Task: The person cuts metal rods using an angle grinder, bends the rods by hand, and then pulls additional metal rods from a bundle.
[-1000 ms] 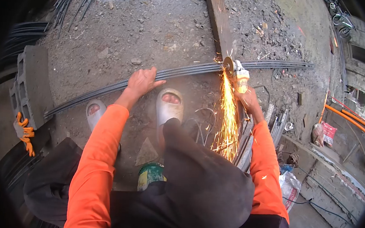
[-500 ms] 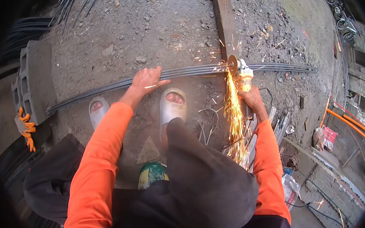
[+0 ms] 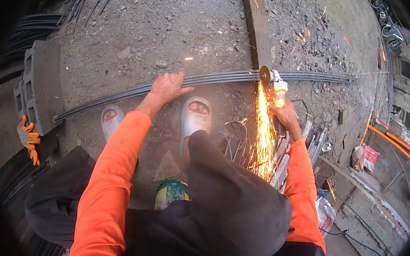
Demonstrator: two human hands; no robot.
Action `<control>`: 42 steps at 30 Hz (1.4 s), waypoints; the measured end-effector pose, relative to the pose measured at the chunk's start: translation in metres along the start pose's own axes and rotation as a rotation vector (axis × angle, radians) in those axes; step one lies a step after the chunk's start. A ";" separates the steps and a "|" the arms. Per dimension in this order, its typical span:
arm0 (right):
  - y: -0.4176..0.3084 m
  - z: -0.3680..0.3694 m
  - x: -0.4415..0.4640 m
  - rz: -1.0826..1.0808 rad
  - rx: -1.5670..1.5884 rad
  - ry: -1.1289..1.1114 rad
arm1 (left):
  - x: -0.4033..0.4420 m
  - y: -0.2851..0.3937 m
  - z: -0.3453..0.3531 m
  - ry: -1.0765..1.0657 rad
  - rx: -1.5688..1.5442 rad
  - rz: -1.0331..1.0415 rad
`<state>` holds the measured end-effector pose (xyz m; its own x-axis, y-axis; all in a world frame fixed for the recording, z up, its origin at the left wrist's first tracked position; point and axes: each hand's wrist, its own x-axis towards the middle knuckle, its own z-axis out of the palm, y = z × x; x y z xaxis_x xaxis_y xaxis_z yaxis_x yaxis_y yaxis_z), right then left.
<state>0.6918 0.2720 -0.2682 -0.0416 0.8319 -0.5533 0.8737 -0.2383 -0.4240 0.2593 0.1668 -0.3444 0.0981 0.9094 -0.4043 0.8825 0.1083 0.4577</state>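
Rods [image 3: 218, 77] lie in a long, slightly curved bundle across the near end of the plank [image 3: 258, 32]. At that end, the disc [image 3: 265, 76] of the grinder [image 3: 279, 87] meets the rods, and sparks [image 3: 263, 137] stream from there toward the person. The right hand [image 3: 287, 115], nearer the person than the plank's end and a little to its right, is wrapped around the grinder's body. Left of the plank, the left hand [image 3: 167, 87] lies over the rods with its thumb spread; I cannot tell whether its fingers close beneath them. Also left of the plank but nearer the person are two pale slippers [image 3: 196, 120] on the feet and a green-and-white bucket [image 3: 171, 193]. Far left of the plank, the rods' end reaches a concrete block [image 3: 46, 86], with orange gloves [image 3: 31, 140] at its near end. Far to the plank's right run orange pipes [image 3: 396, 144].
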 end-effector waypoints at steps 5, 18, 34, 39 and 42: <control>0.000 -0.003 -0.006 0.067 -0.059 -0.039 | 0.000 -0.001 0.000 0.005 -0.001 0.010; 0.024 0.006 0.007 -0.046 -0.194 -0.045 | 0.000 -0.004 0.008 0.106 0.015 0.074; -0.021 -0.004 0.008 0.059 -0.085 -0.032 | 0.002 -0.004 0.006 0.024 -0.001 0.022; -0.010 -0.005 0.008 -0.005 -0.087 -0.033 | 0.002 -0.005 0.007 0.041 0.003 0.038; -0.004 -0.004 0.006 -0.111 -0.081 -0.029 | 0.000 -0.006 0.008 0.075 0.001 0.063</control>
<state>0.6904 0.2803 -0.2673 -0.1532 0.8361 -0.5268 0.8990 -0.1035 -0.4256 0.2573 0.1631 -0.3539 0.1181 0.9420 -0.3141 0.8763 0.0499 0.4792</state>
